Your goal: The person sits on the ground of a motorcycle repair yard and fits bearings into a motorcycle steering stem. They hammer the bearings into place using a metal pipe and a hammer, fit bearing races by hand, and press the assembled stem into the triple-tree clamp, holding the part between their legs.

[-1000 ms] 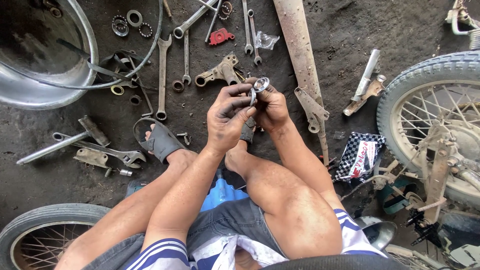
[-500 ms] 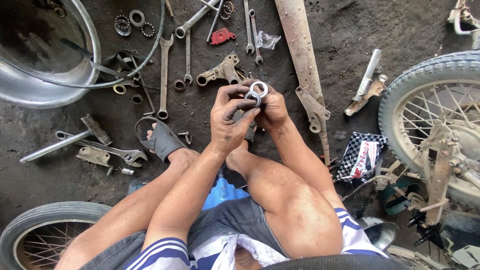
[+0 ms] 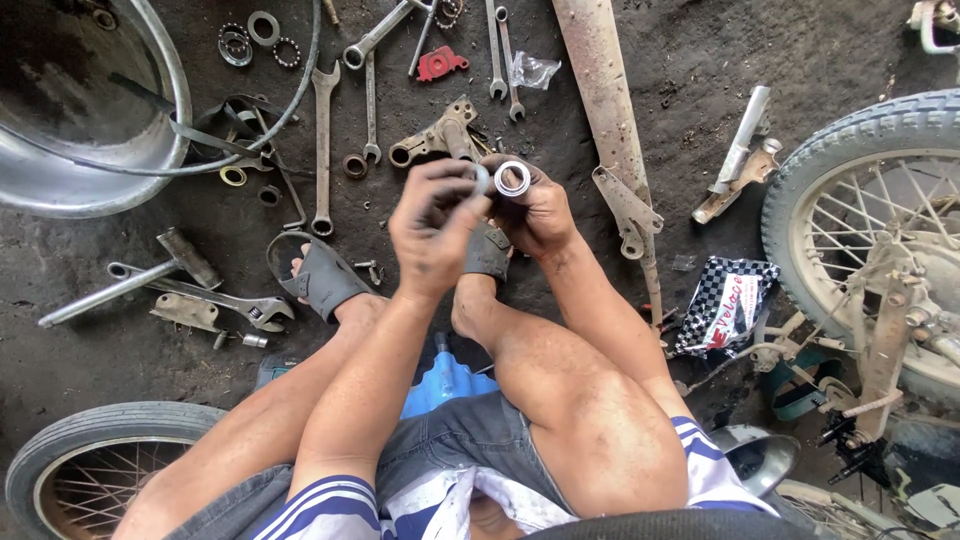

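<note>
My right hand (image 3: 540,205) holds a small shiny metal ring, a bearing (image 3: 512,178), up between its fingertips in front of me. My left hand (image 3: 435,225) is right beside it, fingers curled, its fingertips touching the bearing's left side and pinching a small pale piece against it. Both hands are greasy and hover above my sandalled feet (image 3: 325,280). I sit low over a dark dirt floor, knees bent.
Spanners (image 3: 322,150), an adjustable wrench (image 3: 235,300), small rings (image 3: 263,28) and a metal bracket (image 3: 435,140) lie scattered ahead. A chrome rim (image 3: 150,150) is far left, a long rusty bar (image 3: 610,120) centre-right, spoked tyres (image 3: 850,160) right and bottom left (image 3: 90,440). A checkered packet (image 3: 725,305) lies right.
The hands have shifted slightly and the bearing has been turned, its open bore now facing up toward me. My left fingers moved over its left side.
</note>
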